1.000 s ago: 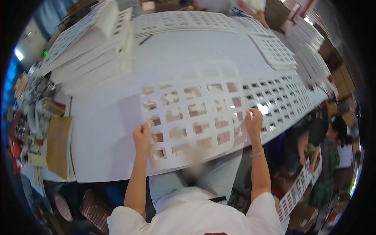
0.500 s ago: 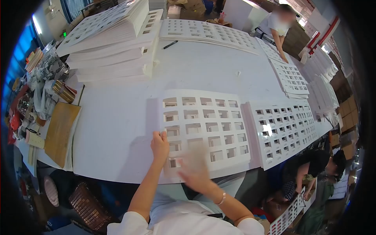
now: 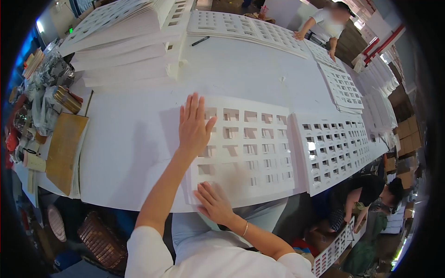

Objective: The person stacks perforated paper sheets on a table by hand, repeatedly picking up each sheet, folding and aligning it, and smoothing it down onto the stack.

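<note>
My right grip, fingers loosely outstretched and clutching nothing, is over the near-left corner of the windowed sheet on the white surface; contact I can't tell. My left grip, flat and holding nothing, is at its left edge. Beyond lies a black marker.

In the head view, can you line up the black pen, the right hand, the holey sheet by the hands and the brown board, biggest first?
1. Holey sheet
2. Brown board
3. Right hand
4. Black pen
</note>
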The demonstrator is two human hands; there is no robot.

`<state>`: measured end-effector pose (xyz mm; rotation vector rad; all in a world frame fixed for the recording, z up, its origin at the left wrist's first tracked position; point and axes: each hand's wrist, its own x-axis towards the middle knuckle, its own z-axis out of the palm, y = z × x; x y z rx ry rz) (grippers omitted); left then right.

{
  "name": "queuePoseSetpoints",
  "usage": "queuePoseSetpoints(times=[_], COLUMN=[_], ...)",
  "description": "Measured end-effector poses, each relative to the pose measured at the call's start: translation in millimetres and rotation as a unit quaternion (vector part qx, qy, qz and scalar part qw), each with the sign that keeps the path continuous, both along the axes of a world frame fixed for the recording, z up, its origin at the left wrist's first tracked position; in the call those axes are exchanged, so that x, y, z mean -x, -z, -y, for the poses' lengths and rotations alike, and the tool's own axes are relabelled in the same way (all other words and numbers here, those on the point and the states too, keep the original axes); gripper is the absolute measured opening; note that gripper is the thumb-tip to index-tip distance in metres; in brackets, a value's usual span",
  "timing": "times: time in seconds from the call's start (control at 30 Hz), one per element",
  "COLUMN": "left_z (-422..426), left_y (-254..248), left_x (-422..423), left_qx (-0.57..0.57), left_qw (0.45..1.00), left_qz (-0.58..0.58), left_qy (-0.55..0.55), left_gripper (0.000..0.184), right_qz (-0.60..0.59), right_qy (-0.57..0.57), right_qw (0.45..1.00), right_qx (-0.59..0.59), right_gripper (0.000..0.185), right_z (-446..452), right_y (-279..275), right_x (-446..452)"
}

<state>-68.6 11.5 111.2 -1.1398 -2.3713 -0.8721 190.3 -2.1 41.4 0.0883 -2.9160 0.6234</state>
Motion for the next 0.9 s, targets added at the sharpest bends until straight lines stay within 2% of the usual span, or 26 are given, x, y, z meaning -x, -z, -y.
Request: queuePoseSetpoints(times=[0.07, 0.13, 0.17, 0.27, 0.4, 0.53, 0.6, 0.67, 0.7, 0.73, 0.77, 0.83, 0.9], left_z=[-23, -27, -25, -30, -24, 22, 53, 66, 63, 59, 60, 59, 62], left_y=[19, 77, 85, 103, 97, 78, 84, 92, 93, 95, 96, 96, 93], left_x=[19, 38, 42, 47, 46, -15, -59, -79, -77, -76, -78, -79, -81], left_qx=[0.076, 0.157, 0.199, 0.234, 0.165, 0.103, 0.125, 0.174, 0.178, 0.181, 0.183, 0.183, 0.187], left_qw=[0.997, 0.986, 0.976, 0.968, 0.976, 0.966, 0.968, 0.977, 0.978, 0.978, 0.977, 0.978, 0.978], left_qz=[-0.026, 0.044, 0.079, 0.073, 0.138, 0.237, 0.219, 0.12, 0.11, 0.103, 0.101, 0.097, 0.089], left_qy=[0.007, -0.024, -0.037, -0.054, -0.022, 0.008, 0.012, -0.018, -0.016, -0.018, -0.028, -0.027, -0.028], left_gripper=[0.07, 0.075, 0.078, 0.081, 0.08, 0.081, 0.081, 0.08, 0.081, 0.081, 0.082, 0.082, 0.082], right_qz=[-0.003, -0.011, -0.018, -0.022, -0.026, -0.042, -0.053, -0.078, -0.093, -0.108, -0.189, -0.298, -0.398], right_qy=[0.002, 0.008, 0.014, 0.022, 0.025, 0.028, 0.043, 0.075, 0.095, 0.11, 0.177, 0.207, 0.129], right_qw=[1.0, 1.0, 1.0, 0.999, 0.998, 0.999, 0.998, 0.992, 0.986, 0.978, 0.947, 0.903, 0.89], right_qx=[-0.02, -0.025, -0.02, -0.032, -0.043, -0.019, 0.005, 0.066, 0.102, 0.139, 0.19, 0.23, 0.181], right_gripper=[0.067, 0.067, 0.067, 0.068, 0.067, 0.066, 0.066, 0.053, 0.049, 0.045, 0.038, 0.035, 0.03], right_z=[1, 2, 4, 2, 6, 3, 6, 4, 3, 2, 1, -9, -15], right_y=[-1, 1, 4, 7, 4, 7, 4, -13, -18, -28, -65, -140, -199], right_x=[1, 1, 0, 6, 4, 7, 3, 2, 2, 5, 14, 22, 17])
